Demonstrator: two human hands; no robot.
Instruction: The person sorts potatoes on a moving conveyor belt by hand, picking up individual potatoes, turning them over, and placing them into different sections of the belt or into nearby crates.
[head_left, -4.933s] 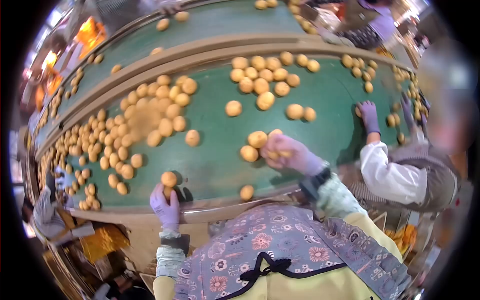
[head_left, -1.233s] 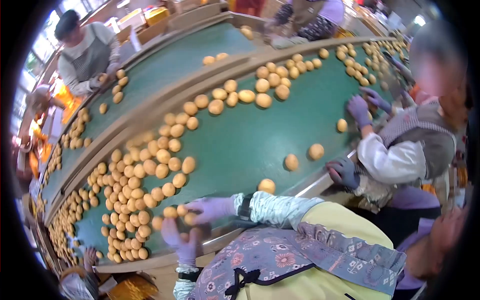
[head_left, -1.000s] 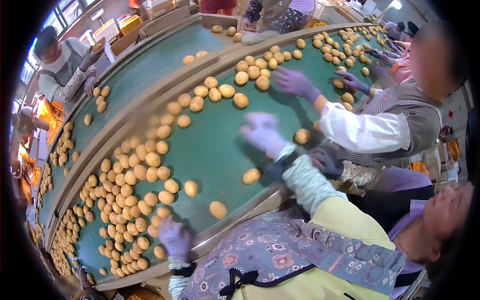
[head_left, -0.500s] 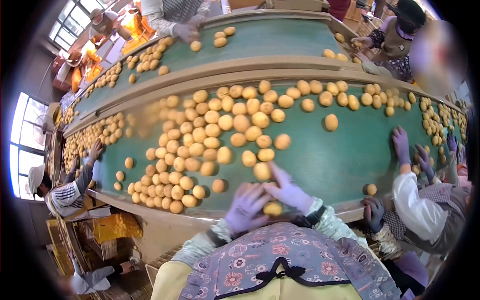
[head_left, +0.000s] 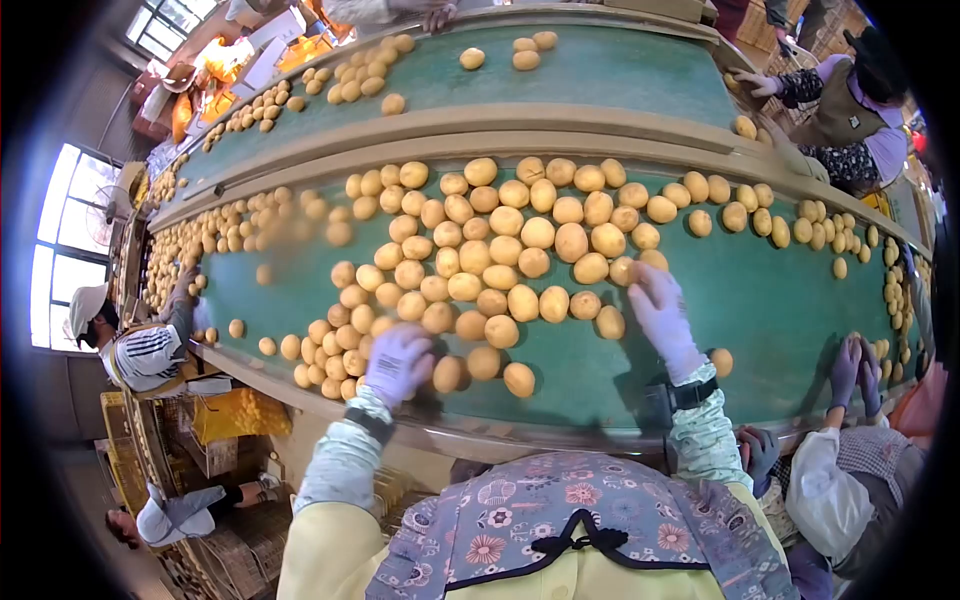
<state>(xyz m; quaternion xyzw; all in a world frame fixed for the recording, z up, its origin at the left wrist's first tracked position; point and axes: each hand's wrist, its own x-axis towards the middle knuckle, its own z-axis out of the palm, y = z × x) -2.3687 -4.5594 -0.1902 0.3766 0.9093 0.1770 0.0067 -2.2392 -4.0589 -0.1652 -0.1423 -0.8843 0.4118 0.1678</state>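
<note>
Many round, tan-yellow pieces of produce, potato-like but of a kind I cannot be sure of, lie on a green conveyor belt (head_left: 560,385). My left hand (head_left: 398,362), in a pale purple glove, is palm down with its fingers apart at the near edge of the pile (head_left: 408,305). A tan-yellow piece (head_left: 449,374) lies just right of those fingers. Farther right, my gloved right hand (head_left: 662,312) reaches forward with fingers extended. Its fingertips touch or almost touch a tan-yellow piece (head_left: 653,260) at the pile's right edge; the thumb side is partly hidden.
Co-workers' gloved hands (head_left: 848,372) are at the belt on the right, and another worker (head_left: 150,350) leans in at the left. Beyond a raised divider (head_left: 480,125) runs a second green belt (head_left: 600,80) with more produce. Crates (head_left: 235,415) stand below at the left.
My hands have parted from near my body: the left went left to the pile, the right forward and right. The pile before me has shifted rightward and spread. The view has shifted slightly.
</note>
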